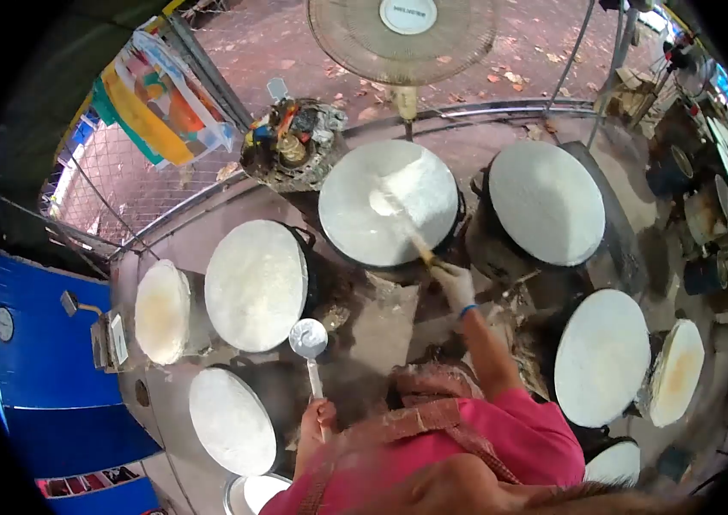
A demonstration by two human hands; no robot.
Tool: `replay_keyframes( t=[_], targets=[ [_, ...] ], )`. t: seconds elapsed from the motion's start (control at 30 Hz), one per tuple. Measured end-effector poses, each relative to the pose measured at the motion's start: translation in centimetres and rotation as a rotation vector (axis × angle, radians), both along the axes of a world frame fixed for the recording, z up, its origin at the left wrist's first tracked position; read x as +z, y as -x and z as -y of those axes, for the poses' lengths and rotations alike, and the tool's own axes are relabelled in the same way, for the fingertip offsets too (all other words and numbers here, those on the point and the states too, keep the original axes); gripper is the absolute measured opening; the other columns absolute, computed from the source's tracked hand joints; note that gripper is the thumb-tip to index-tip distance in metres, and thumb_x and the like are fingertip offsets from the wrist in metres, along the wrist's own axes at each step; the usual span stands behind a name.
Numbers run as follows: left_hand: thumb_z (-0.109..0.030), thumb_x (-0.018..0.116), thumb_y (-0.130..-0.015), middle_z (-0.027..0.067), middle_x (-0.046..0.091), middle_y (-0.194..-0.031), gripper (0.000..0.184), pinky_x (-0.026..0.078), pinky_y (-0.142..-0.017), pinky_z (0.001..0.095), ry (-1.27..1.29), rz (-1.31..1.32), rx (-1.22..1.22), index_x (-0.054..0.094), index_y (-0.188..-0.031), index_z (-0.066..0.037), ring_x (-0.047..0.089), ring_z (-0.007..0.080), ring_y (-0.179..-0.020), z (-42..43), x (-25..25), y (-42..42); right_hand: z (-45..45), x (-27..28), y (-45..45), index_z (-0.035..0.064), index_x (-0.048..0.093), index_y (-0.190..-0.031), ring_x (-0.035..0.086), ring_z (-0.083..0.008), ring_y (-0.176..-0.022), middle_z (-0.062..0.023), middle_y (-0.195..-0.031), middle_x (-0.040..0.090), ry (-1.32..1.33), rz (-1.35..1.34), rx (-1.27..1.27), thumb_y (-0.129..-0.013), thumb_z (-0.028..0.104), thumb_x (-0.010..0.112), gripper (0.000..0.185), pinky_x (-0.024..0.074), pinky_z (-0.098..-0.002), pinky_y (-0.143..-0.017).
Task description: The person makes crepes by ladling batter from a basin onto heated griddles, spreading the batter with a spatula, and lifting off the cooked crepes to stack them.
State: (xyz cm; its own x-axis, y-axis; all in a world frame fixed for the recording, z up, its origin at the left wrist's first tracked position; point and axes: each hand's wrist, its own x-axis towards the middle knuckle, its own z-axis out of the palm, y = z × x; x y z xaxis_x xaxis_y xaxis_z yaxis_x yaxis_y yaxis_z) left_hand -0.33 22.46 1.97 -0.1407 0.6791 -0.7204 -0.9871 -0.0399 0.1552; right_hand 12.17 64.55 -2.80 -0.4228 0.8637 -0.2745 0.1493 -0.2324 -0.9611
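My left hand (319, 415) is closed around the handle of a ladle (308, 339), whose round bowl is coated with something white. The ladle hangs over the gap beside the round left pan (256, 287). My right hand (456, 286), which looks pale or gloved above a blue wristband (468, 309), grips a wooden-handled tool (421, 246). That tool reaches over the round centre pan (351, 219), covered in a white layer. Its far end is blurred near a round white patch, so its kind is unclear.
More round white-covered pans surround me: one at back right (546, 203), one at right (604, 358), one at lower left (232, 421). Flat rounds with brownish middles (162, 312) lie at far left and far right. A fan (407, 39) stands behind the centre pan, near a cluttered stand (293, 146).
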Motion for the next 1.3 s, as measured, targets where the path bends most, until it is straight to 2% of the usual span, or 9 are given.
replay_keyframes(
  t=[0.13, 0.23, 0.33, 0.43, 0.73, 0.87, 0.93, 1.17, 1.3],
  targets=[
    [-0.013, 0.047, -0.085, -0.0037, 0.033, -0.050, 0.023, 0.026, -0.033, 0.0199, 0.128, -0.081, 0.110, 0.038, -0.064, -0.014, 0.031, 0.0070, -0.038, -1.1, 1.7, -0.4, -9.9, -0.3, -0.2, 0.0070, 0.066, -0.099, 0.062, -0.0175, -0.065, -0.0091, -0.076, 0.066, -0.134, 0.162, -0.140, -0.080, 0.028, 0.057, 0.029, 0.0471, -0.0307, -0.061],
    [-0.015, 0.047, -0.085, -0.0047, 0.033, -0.049, 0.027, 0.024, -0.033, 0.0204, 0.072, -0.071, 0.087, 0.036, -0.060, -0.015, 0.032, 0.0069, -0.038, -1.1, 0.5, 0.1, -12.1, 0.9, 2.2, 0.0074, 0.064, -0.088, 0.062, -0.0280, -0.070, -0.0150, -0.076, 0.064, -0.771, 0.867, 0.188, -0.083, 0.032, 0.054, 0.027, 0.0480, -0.0371, -0.063],
    [-0.021, 0.048, -0.085, -0.0047, 0.033, -0.048, 0.030, 0.025, -0.033, 0.0226, 0.099, -0.026, 0.063, 0.035, -0.058, -0.016, 0.032, 0.0075, -0.038, -3.1, 0.5, 1.4, -10.0, 2.3, 1.3, 0.0132, 0.063, -0.088, 0.060, -0.0347, -0.070, -0.0162, -0.074, 0.061, -0.930, 0.847, 0.484, -0.082, 0.035, 0.053, 0.024, 0.0469, -0.0459, -0.063],
    [-0.026, 0.046, -0.086, -0.0055, 0.032, -0.047, 0.033, 0.027, -0.034, 0.0237, 0.008, 0.120, 0.052, 0.034, -0.056, -0.018, 0.032, 0.0077, -0.037, -5.2, -0.9, 3.7, -11.3, 3.5, -1.8, 0.0170, 0.063, -0.096, 0.060, -0.0337, -0.072, -0.0160, -0.079, 0.062, -0.872, 0.958, 0.511, -0.083, 0.037, 0.051, 0.027, 0.0469, -0.0447, -0.064],
    [-0.006, 0.049, -0.083, -0.0045, 0.029, -0.049, 0.028, 0.024, -0.032, 0.0225, 0.049, -0.242, 0.059, 0.032, -0.063, -0.015, 0.029, 0.0069, -0.036, -23.1, 3.3, 8.8, -7.8, 1.4, -6.3, 0.0134, 0.060, -0.096, 0.061, -0.0345, -0.074, -0.0175, -0.086, 0.062, -0.806, 0.931, 0.293, -0.081, 0.031, 0.055, 0.024, 0.0488, -0.0434, -0.067],
    [-0.003, 0.051, -0.079, 0.0029, 0.034, -0.052, 0.014, 0.026, -0.032, 0.0274, 0.015, -0.444, 0.071, 0.039, -0.076, -0.010, 0.033, 0.0137, -0.036, -29.7, -0.6, 8.0, -3.7, -1.5, -5.5, 0.0185, 0.059, -0.102, 0.062, -0.0332, -0.074, -0.0132, -0.081, 0.063, -0.704, 1.191, 0.474, -0.079, 0.026, 0.056, 0.024, 0.0500, -0.0408, -0.066],
    [-0.007, 0.053, -0.079, 0.0045, 0.035, -0.050, 0.013, 0.029, -0.036, 0.0312, 0.062, -0.512, -0.036, 0.040, -0.077, -0.007, 0.033, 0.0160, -0.037, -33.0, -3.8, 7.5, -0.8, -4.3, -4.9, 0.0182, 0.063, -0.092, 0.062, -0.0332, -0.075, -0.0122, -0.079, 0.063, -0.759, 1.008, 0.415, -0.081, 0.031, 0.054, 0.019, 0.0492, -0.0423, -0.064],
    [-0.035, 0.046, -0.090, -0.0014, 0.033, -0.046, 0.033, 0.024, -0.031, 0.0248, -0.076, -0.394, -0.165, 0.040, -0.067, -0.011, 0.029, 0.0094, -0.033, -18.2, 2.8, 4.4, 5.8, 4.4, -5.7, 0.0183, 0.064, -0.094, 0.060, -0.0333, -0.072, -0.0147, -0.079, 0.062, -0.952, 0.850, 0.305, -0.080, 0.037, 0.056, 0.025, 0.0470, -0.0435, -0.065],
    [-0.040, 0.042, -0.091, -0.0039, 0.029, -0.047, 0.039, 0.022, -0.029, 0.0222, -0.196, 0.183, -0.258, 0.037, -0.065, -0.013, 0.025, 0.0067, -0.033, -14.6, 0.2, 4.4, 7.3, 1.6, -7.9, 0.0142, 0.057, -0.113, 0.058, -0.0360, -0.081, -0.0204, -0.099, 0.058, -1.109, 0.954, 0.389, -0.078, 0.029, 0.059, 0.038, 0.0424, -0.0439, -0.081]
  ],
)
